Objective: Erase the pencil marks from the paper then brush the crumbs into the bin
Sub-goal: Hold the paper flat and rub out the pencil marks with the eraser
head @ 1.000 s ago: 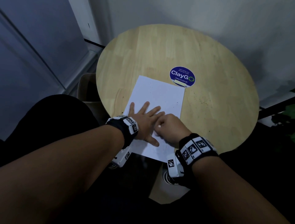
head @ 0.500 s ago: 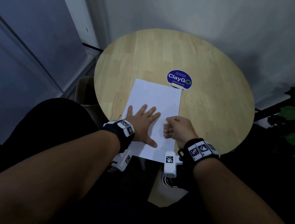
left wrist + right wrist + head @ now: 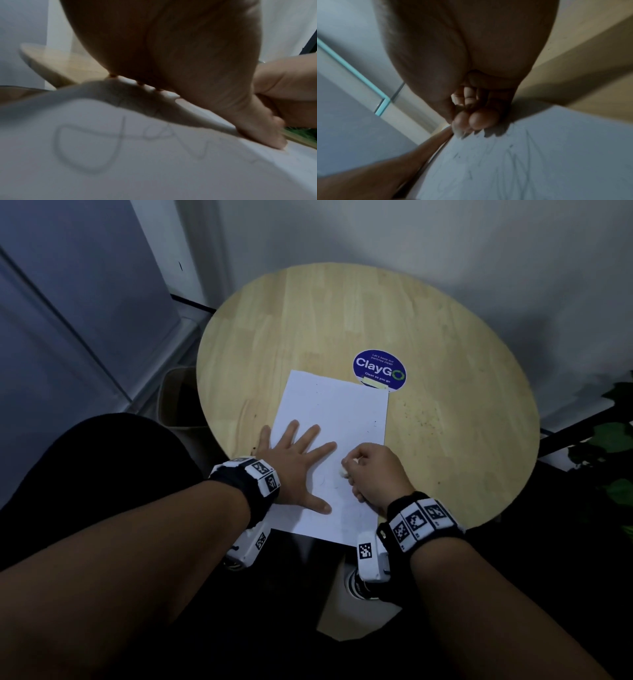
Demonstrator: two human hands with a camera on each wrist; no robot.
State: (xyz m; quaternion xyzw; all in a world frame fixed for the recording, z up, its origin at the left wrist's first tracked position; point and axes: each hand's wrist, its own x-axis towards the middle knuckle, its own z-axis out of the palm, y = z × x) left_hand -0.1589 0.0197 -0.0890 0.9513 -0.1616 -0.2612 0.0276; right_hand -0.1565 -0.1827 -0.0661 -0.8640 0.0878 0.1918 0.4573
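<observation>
Head cam: my left hand lies flat, fingers spread, on the paper at the table's near edge. My right hand pinches a white eraser on it. Left wrist cam: blurry pencil marks. Right wrist cam: curled fingers.

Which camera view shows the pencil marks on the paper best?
The left wrist view: looping pencil marks fill the paper up close. The right wrist view shows fainter, blurred strokes; the head view shows barely any.
</observation>
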